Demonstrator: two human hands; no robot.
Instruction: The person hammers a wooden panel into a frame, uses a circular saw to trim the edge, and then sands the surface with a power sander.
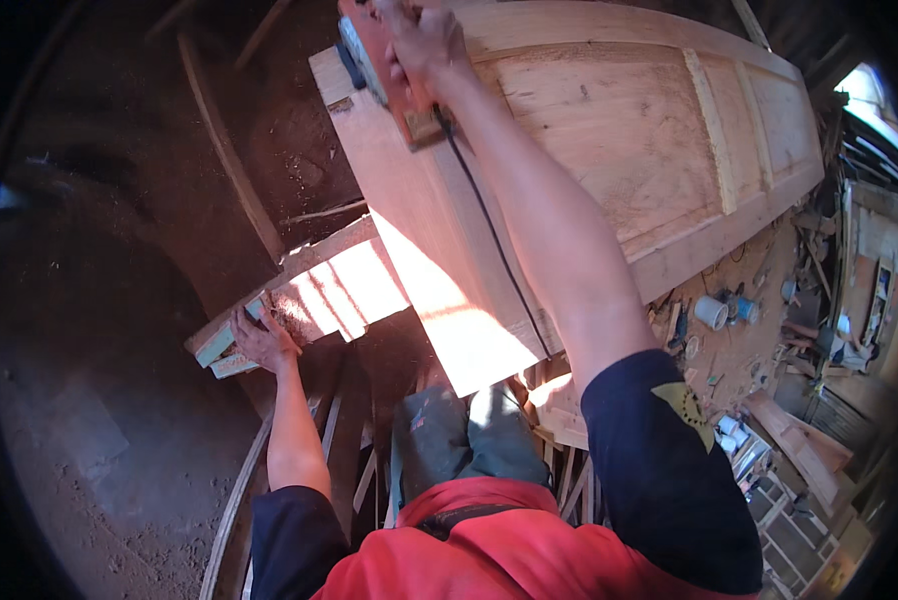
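Note:
My right hand [429, 45] is closed round the handle of an orange corded power tool [377, 50], a planer or sander by its shape. The tool sits at the far left corner of a large panelled wooden door [609, 120], on its pale end rail. Its black cord [481, 205] runs back along the door beside my forearm. To the left, my left hand [261, 340] lies with fingers spread on the end of a timber support [334, 290], touching pale green-edged wood pieces [219, 350]. The tool's underside is hidden.
Bright sunlight falls across the door's near corner. On the right, white buckets [711, 312] and scraps lie on the dusty ground. Boards [794, 450] and wooden frames stand farther right. A long pole [229, 150] leans at the far left. Slats [344, 420] lie near my legs.

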